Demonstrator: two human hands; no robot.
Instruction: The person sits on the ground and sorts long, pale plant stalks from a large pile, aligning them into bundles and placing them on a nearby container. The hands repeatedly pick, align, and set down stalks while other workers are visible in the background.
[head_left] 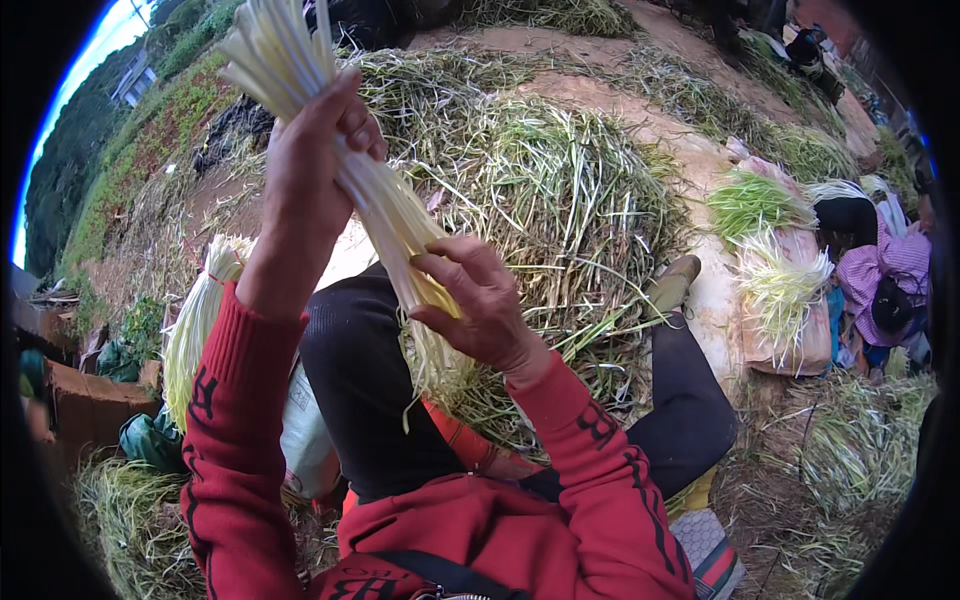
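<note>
Your left hand [318, 150] clasps the pale stalk bunch [378, 195], left of the leaf heap [575, 195]; your right hand [482, 300] loosely pinches its lower stalks. Likely light, springy, slick and easily bruised: take hold around the middle, without squeezing.

Outdoors, in daylight. Opens at upper left onto dark green hillside [75, 170], with small pale building [133, 80] beyond bank, beneath strip of bright sky [106, 38]. Nearer, runs along grassy bank [150, 150]; between heaps, shows bare reddish-brown earth [600, 97].
</note>
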